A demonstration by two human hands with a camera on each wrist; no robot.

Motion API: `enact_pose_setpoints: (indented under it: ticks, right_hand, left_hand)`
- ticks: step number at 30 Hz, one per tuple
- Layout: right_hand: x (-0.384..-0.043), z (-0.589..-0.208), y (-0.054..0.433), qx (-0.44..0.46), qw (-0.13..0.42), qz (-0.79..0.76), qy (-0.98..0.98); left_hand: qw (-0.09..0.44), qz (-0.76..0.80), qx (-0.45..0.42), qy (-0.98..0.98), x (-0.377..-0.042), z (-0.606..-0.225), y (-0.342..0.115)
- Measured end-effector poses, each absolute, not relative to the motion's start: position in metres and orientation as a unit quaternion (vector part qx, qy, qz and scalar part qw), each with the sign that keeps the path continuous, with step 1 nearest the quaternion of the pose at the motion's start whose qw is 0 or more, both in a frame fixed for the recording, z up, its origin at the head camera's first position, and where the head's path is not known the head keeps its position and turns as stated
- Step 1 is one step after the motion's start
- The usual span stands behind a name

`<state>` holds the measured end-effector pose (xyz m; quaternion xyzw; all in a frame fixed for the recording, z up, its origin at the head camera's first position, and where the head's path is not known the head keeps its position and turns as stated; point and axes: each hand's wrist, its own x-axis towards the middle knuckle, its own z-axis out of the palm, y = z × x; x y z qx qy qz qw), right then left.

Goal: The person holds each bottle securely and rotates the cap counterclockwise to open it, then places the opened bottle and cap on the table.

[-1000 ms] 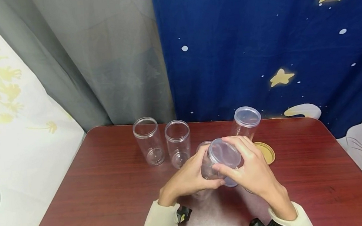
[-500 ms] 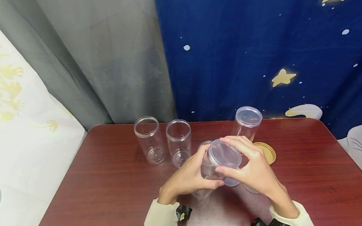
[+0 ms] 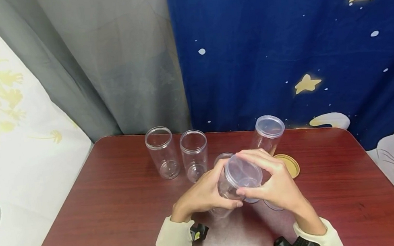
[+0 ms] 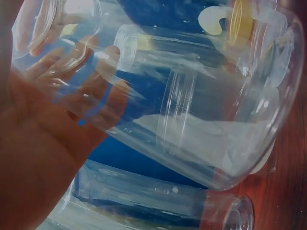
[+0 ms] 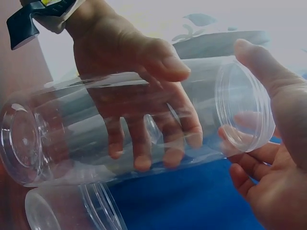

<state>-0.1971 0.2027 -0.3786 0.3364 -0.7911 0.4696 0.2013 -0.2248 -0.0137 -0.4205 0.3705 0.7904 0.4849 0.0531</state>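
A clear plastic jar (image 5: 62, 139) is held tilted above the table, its translucent lid (image 3: 243, 170) facing up toward the head camera. My left hand (image 3: 203, 193) grips the jar's body, with the fingers showing through the clear wall in the right wrist view. Around the lid, my right hand (image 3: 280, 182) curls its thumb and fingers at the rim. Below and behind the hands, another clear jar (image 3: 224, 157) is partly hidden. A gold-coloured lid (image 3: 290, 166) lies just beyond the right hand. Close under the right hand is a clear round rim (image 3: 274, 206), mostly covered.
Two lidless clear jars (image 3: 164, 159) (image 3: 195, 155) stand upright at the table's back left. A jar with a translucent lid (image 3: 269, 127) stands at the back right. The reddish-brown table (image 3: 119, 213) ends at a grey curtain (image 3: 132, 65) and a blue curtain (image 3: 235, 74).
The held jar and its lid have tipped slightly toward me. My right thumb has shifted a little down along the lid's rim. The left hand keeps its hold, and the standing jars are unmoved.
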Motion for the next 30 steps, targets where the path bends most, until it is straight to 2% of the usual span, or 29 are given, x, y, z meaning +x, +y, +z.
enact_pose_setpoints:
  ticks: [13,21,26,30]
  right_hand:
    - [-0.205,-0.384,0.207,0.406,0.175,0.505,-0.741]
    - [-0.208,-0.386,0.211,0.447,0.141,0.521,-0.713]
    - [-0.208,-0.385,0.211,0.445,0.115,0.526,-0.715]
    - [-0.205,-0.383,0.212,0.425,0.13,0.507,-0.738]
  left_hand:
    - [0.07,0.456,0.395,0.795,-0.224,-0.419,-0.016]
    - [0.109,0.476,0.423,0.763,-0.222,-0.418,-0.016]
    - [0.096,0.487,0.409,0.765,-0.223,-0.419,-0.015]
    - [0.079,0.503,0.39,0.767,-0.223,-0.418,-0.014]
